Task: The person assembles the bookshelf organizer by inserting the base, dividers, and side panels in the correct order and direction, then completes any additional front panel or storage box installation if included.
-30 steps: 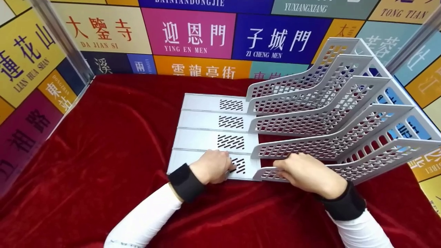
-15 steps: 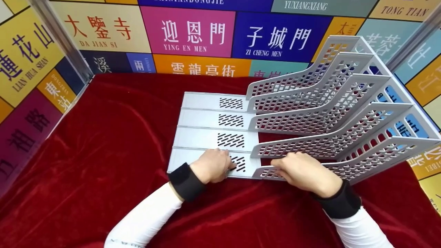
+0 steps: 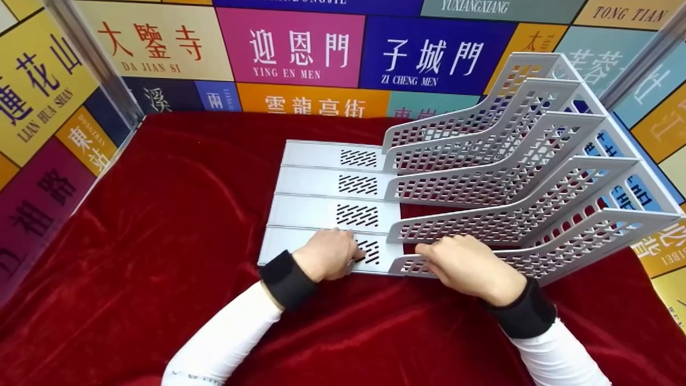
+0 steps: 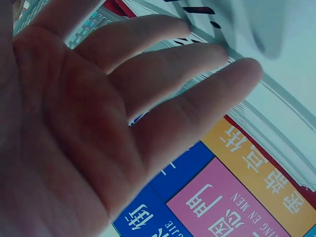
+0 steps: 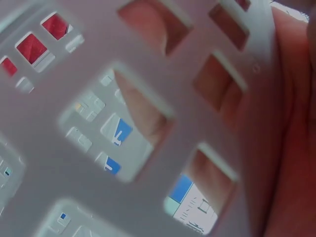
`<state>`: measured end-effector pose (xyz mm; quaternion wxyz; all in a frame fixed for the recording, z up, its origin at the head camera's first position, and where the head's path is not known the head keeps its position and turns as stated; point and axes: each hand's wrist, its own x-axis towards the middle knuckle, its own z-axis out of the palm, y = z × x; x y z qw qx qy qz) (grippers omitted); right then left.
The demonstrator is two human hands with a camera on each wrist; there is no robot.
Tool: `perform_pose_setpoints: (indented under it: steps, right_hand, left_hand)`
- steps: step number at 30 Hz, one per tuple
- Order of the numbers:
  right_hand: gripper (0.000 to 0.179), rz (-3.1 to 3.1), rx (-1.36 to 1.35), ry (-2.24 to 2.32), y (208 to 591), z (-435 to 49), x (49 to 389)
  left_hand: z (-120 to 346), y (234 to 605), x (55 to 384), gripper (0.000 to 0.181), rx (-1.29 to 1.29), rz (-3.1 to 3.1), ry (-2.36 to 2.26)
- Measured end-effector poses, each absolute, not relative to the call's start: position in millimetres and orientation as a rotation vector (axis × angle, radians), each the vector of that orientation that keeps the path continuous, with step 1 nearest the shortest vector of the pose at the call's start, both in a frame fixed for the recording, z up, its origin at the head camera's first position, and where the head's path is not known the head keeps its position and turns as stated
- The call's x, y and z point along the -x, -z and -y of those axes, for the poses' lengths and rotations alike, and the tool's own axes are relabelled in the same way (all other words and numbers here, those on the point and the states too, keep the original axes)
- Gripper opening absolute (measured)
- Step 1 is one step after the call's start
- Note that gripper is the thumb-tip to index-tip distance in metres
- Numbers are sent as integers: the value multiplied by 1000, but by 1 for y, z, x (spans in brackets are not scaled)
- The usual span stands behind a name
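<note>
Bench: red velvet cloth [image 3: 161,225], creased, covers full top | Back wall [image 3: 300,48]: coloured sign panels w/ Chinese chars + Latin text, e.g. pink "YING EN MEN", blue "ZI CHENG MEN" | L wall [image 3: 37,123]: same panel type, yellow/maroon | Corners: metal posts [image 3: 96,64] | Light: even, bright

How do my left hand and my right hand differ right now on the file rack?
The left hand presses flat on the file rack's slotted base; the right hand grips the nearest perforated divider. Left fingers lie straight; right ones curl around plastic. Both wear black wristbands.
</note>
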<state>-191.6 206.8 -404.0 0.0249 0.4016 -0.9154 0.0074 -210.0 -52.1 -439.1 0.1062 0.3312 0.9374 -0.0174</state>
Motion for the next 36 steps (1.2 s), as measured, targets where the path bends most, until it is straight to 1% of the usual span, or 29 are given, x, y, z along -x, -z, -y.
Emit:
perform_pose_setpoints:
  steps: [8, 10, 13, 14, 17, 20, 22, 24, 27, 31, 33, 36]
  right_hand:
    - [17, 2829, -1218, 8, 404, -205, 192]
    - [17, 2822, -1216, 17, 404, -205, 192]
    - [17, 2812, -1223, 23, 404, -205, 192]
    - [17, 2809, -1227, 25, 404, -205, 192]
    - [17, 2804, -1234, 28, 403, -206, 192]
    - [17, 2806, -1223, 32, 402, -206, 192]
    - [17, 2806, -1219, 27, 401, -205, 192]
    - [17, 2805, -1218, 20, 402, -203, 192]
    - [16, 2797, -1220, 13, 403, -199, 192]
    - [20, 2793, -1230, -27, 403, -200, 192]
    - [22, 2791, -1254, -94, 400, -203, 192]
    - [27, 2778, -1279, -210, 389, -209, 191]
  left_hand:
    - [51, 435, 213, 35, -964, -2750, 42]
    - [52, 433, 213, 30, -997, -2756, 41]
    - [52, 428, 217, 16, -1005, -2805, -9]
    - [50, 426, 219, 14, -1007, -2835, -36]
    - [38, 422, 231, 19, -1002, -2920, -173]
    - [20, 424, 249, 27, -996, -2918, -282]
    - [8, 427, 260, 32, -955, -2875, -310]
    - [2, 431, 266, 32, -894, -2842, -276]
    - [1, 432, 263, 32, -790, -2815, -199]
    - [14, 428, 254, 30, -636, -2777, -59]
    - [23, 429, 251, 33, -568, -2767, 10]
    - [32, 431, 250, 45, -519, -2740, 39]
